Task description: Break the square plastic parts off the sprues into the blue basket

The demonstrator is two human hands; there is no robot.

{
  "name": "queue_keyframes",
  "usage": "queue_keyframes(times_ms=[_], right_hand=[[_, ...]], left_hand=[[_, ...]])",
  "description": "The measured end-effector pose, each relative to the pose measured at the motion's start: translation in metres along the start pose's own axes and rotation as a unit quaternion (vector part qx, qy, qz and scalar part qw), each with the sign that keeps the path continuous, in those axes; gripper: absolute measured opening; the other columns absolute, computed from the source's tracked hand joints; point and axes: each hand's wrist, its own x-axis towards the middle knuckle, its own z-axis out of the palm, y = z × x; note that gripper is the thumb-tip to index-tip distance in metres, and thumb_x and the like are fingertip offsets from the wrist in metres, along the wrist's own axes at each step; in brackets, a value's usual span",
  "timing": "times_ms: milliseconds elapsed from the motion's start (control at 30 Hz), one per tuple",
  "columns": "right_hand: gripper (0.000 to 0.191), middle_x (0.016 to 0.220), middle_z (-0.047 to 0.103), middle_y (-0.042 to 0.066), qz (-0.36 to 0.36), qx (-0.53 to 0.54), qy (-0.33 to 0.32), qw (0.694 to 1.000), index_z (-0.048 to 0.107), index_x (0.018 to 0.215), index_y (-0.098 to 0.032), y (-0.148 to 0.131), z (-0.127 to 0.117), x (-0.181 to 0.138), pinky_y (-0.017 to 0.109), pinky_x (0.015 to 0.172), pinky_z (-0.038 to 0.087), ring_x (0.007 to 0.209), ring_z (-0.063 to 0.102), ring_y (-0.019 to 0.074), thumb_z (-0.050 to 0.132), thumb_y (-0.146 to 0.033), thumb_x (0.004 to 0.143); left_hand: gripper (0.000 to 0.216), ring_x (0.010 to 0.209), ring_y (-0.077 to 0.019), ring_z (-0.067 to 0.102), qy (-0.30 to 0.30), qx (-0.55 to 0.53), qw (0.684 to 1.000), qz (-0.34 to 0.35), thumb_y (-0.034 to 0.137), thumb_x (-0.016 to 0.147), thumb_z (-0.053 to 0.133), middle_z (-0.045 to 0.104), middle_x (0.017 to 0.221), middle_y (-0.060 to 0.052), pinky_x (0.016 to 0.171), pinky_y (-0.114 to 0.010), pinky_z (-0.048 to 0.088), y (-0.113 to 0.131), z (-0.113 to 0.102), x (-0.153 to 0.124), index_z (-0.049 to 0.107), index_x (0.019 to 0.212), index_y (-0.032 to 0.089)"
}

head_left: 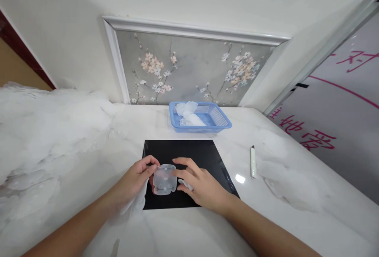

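A translucent, roughly square plastic piece (pixel 165 182) with rounded corners and small round bumps is held above the black mat (pixel 201 154). My left hand (pixel 143 173) pinches it at its left edge. Under that hand, another whitish translucent sheet (pixel 134 205) hangs over the mat's left edge. My right hand (pixel 199 184) is at the piece's right side, its index fingertip over or against the surface. Between the right thumb and fingers shows a small whitish translucent scrap (pixel 186 184), partly hidden by the hand.
A blue plastic basket (pixel 201 129) with several translucent pieces (pixel 191 117) stands behind the mat. Heaped translucent pieces (pixel 56 119) cover the table's left. To the right lie a pale-handled cutter (pixel 252 163) and more translucent material (pixel 290 186). A framed floral panel (pixel 189 67) is behind.
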Motion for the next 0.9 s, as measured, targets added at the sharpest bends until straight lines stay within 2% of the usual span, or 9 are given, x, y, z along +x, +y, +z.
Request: queue_keyframes(times_ms=[100,200,300,400,467,567,667,767,900], right_hand=[[0.041,0.134,0.049,0.014,-0.027,-0.009,0.007,1.000,0.051,0.123,-0.024,-0.004,0.001,0.002,0.036,0.067,0.057,0.078,0.065,0.0172,0.060,-0.011,0.085],[0.017,0.134,0.054,0.011,-0.031,0.084,0.030,0.996,0.061,0.105,-0.023,-0.009,-0.001,0.003,0.033,0.073,0.055,0.087,0.066,0.0184,0.053,-0.018,0.091],[0.016,0.104,0.069,0.007,0.122,0.235,0.078,0.961,0.062,0.085,-0.021,-0.010,-0.007,0.005,0.026,0.063,0.051,0.072,0.065,0.0145,0.051,-0.030,0.093],[0.024,0.066,0.063,0.000,0.288,0.336,0.088,0.893,0.061,0.087,-0.019,-0.002,-0.015,0.004,0.021,0.044,0.040,0.047,0.054,0.0103,0.052,-0.041,0.090],[0.030,0.052,0.053,-0.005,0.339,0.386,0.056,0.856,0.062,0.097,-0.017,0.006,-0.019,0.002,0.019,0.036,0.031,0.036,0.045,0.0091,0.051,-0.044,0.089],[0.036,0.041,0.045,-0.008,0.371,0.425,0.012,0.825,0.062,0.109,-0.016,0.014,-0.024,-0.001,0.019,0.035,0.029,0.030,0.041,0.0097,0.048,-0.041,0.088],[0.037,0.042,0.047,-0.007,0.373,0.435,0.006,0.820,0.064,0.112,-0.016,0.016,-0.026,-0.002,0.020,0.039,0.034,0.033,0.046,0.0106,0.050,-0.038,0.086],[0.038,0.046,0.049,-0.006,0.374,0.434,0.009,0.819,0.065,0.112,-0.017,0.015,-0.028,-0.001,0.020,0.040,0.034,0.037,0.046,0.0100,0.054,-0.037,0.083],[0.035,0.046,0.046,-0.006,0.371,0.449,0.006,0.813,0.066,0.109,-0.017,0.014,-0.029,0.000,0.020,0.043,0.035,0.040,0.044,0.0098,0.054,-0.038,0.083]], left_hand=[[0.026,0.059,-0.0134,0.053,-0.002,0.003,1.000,0.000,0.048,0.091,0.049,0.057,0.061,0.006,0.063,-0.027,0.040,0.000,0.000,0.000,0.052,0.088,0.022],[0.027,0.063,-0.0139,0.053,0.012,0.029,1.000,0.003,0.049,0.091,0.048,0.056,0.063,0.005,0.063,-0.026,0.038,-0.001,0.001,0.000,0.052,0.088,0.023],[0.032,0.075,-0.0178,0.058,0.010,0.086,0.996,0.014,0.051,0.094,0.039,0.064,0.078,0.000,0.067,-0.029,0.039,0.000,0.001,-0.002,0.052,0.101,0.023],[0.034,0.090,-0.0194,0.058,-0.022,0.178,0.983,0.035,0.049,0.096,0.034,0.066,0.103,-0.005,0.080,-0.032,0.040,0.006,-0.003,-0.007,0.050,0.115,0.026],[0.032,0.097,-0.0200,0.056,-0.061,0.235,0.970,0.027,0.044,0.096,0.036,0.062,0.111,-0.004,0.086,-0.033,0.039,0.012,-0.009,-0.012,0.050,0.120,0.029],[0.036,0.103,-0.0229,0.052,-0.111,0.320,0.941,0.014,0.035,0.087,0.052,0.058,0.113,-0.003,0.079,-0.031,0.041,0.020,-0.018,-0.018,0.053,0.123,0.034],[0.037,0.095,-0.0237,0.049,-0.144,0.392,0.907,0.044,0.030,0.074,0.068,0.058,0.101,-0.001,0.078,-0.032,0.039,0.025,-0.022,-0.021,0.062,0.110,0.032],[0.010,0.085,-0.0220,0.047,-0.166,0.423,0.889,0.059,0.029,0.073,0.070,0.056,0.080,0.001,0.082,-0.034,0.035,0.025,-0.019,-0.022,0.065,0.081,0.027],[0.013,0.086,-0.0210,0.048,-0.136,0.359,0.922,0.045,0.034,0.082,0.060,0.058,0.084,0.000,0.072,-0.030,0.037,0.018,-0.011,-0.020,0.059,0.076,0.023]])
